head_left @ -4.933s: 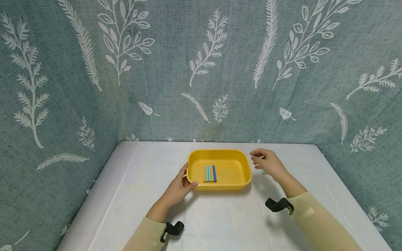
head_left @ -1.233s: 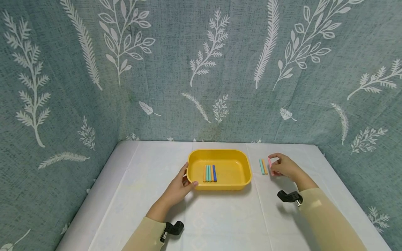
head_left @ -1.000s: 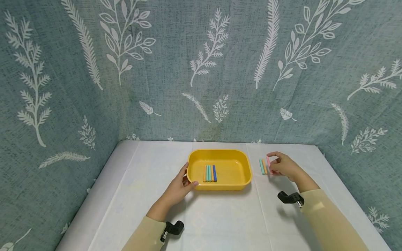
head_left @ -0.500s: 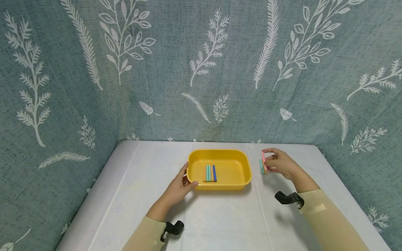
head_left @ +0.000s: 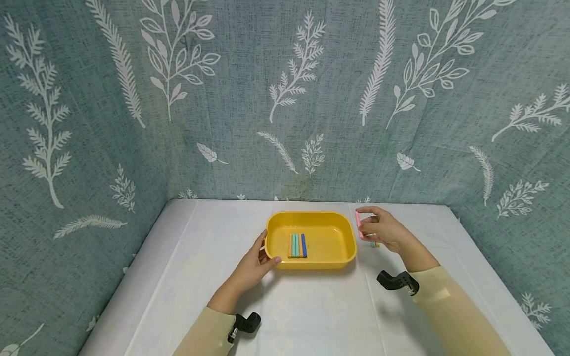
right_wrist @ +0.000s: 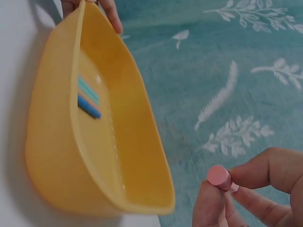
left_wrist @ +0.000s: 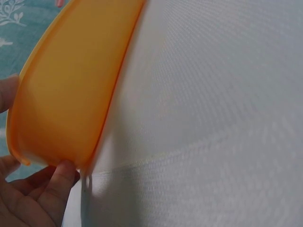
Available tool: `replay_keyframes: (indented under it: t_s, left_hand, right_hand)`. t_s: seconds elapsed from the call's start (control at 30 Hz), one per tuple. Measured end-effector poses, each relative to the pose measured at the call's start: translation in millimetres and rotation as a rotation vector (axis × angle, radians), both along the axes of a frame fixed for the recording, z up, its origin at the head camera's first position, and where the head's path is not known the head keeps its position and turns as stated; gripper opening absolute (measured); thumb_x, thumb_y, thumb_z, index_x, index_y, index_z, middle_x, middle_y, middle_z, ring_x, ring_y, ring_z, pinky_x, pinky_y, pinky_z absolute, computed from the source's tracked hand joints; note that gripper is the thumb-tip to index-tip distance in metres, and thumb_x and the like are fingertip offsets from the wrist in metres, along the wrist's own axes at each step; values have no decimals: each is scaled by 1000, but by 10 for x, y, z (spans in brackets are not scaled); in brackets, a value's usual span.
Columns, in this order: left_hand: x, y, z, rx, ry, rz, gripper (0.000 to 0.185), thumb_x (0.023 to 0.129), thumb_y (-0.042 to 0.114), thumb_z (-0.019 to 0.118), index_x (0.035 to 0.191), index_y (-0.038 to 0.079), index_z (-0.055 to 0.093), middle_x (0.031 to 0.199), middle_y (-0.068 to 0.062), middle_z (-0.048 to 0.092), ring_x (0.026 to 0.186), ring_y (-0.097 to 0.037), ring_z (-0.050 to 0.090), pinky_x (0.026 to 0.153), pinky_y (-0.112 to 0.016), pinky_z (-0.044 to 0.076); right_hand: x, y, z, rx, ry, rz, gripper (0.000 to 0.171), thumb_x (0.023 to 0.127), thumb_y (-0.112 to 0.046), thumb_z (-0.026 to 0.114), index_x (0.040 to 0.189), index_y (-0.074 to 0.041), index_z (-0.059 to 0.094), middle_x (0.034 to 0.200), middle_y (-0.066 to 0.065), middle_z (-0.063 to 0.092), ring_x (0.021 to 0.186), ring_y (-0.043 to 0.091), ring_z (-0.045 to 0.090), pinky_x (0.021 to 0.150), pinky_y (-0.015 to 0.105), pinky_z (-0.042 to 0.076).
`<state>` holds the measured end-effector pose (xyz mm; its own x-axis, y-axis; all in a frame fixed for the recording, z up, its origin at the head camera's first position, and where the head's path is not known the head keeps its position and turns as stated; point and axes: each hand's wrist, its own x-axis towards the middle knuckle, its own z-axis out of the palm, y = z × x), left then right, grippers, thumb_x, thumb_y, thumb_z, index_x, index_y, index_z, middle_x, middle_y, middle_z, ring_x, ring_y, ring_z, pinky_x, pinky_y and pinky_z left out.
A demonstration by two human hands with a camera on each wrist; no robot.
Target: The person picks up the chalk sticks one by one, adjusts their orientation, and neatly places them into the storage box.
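My left hand point(head_left: 251, 269) grips the left end of a yellow plastic tray point(head_left: 329, 265), thumb at the front corner. In the left wrist view, its fingers point(left_wrist: 61, 182) touch the tray's outer wall. A row of chalk sticks point(head_left: 297, 246), orange, teal and blue, lies inside the tray. Between thumb and fingertips my right hand point(head_left: 385, 231) pinches a pink chalk stick point(head_left: 358, 225), held up just right of the tray's rim. The right wrist view shows the round end of this pink chalk point(right_wrist: 219, 176). Partly hidden under the right hand, teal and orange chalk sticks point(head_left: 373, 244) lie on the table.
A white cloth covers the table point(head_left: 320, 316). Teal fabric with white leaf prints point(head_left: 240, 99) stands behind it and along both sides. Each sleeve carries a black wrist mount, such as the right one point(head_left: 396, 282).
My right hand has taken hold of the pink chalk at the right, lifted it and moved left over the other sticks to the tray's edge. The left hand and tray stay still.
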<state>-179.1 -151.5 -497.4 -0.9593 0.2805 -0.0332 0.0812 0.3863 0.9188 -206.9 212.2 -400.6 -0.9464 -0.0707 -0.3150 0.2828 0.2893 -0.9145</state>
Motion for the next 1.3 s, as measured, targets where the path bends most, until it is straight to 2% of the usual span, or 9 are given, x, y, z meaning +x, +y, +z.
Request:
replay_keyframes:
  t_s: [0.3,0.53,0.9,1.3]
  left_hand:
    - [-4,5,3,-6,-1,6,91,95,27,72,162,17,12,161,-18,28,138,-35,46,110,-42,42]
    - [-5,3,-2,-8,1,6,91,95,27,72,162,17,12,161,-18,28,138,-35,46,110,-42,42]
    - [-11,1,-14,-2,2,2,91,95,26,72,163,18,12,161,-18,28,138,-35,45,110,-42,42]
    - [-11,-9,-20,8,5,-8,90,96,26,71,163,18,11,161,-18,27,138,-35,44,110,-41,42]
  right_hand:
    - [-32,-242,-36,-66,-28,4,60,95,3,64,149,-6,38,108,15,55,83,21,63,81,36,61]
    - [-43,-417,-103,-109,-37,41,61,94,4,64,149,-3,38,105,15,57,80,19,64,87,42,60]
    - [-124,-649,-274,-85,-48,61,56,94,6,62,146,-3,42,105,16,58,79,21,65,87,46,60]
    - [-181,-861,-467,-115,-30,70,55,92,8,63,143,1,45,101,18,61,74,20,64,74,39,63]
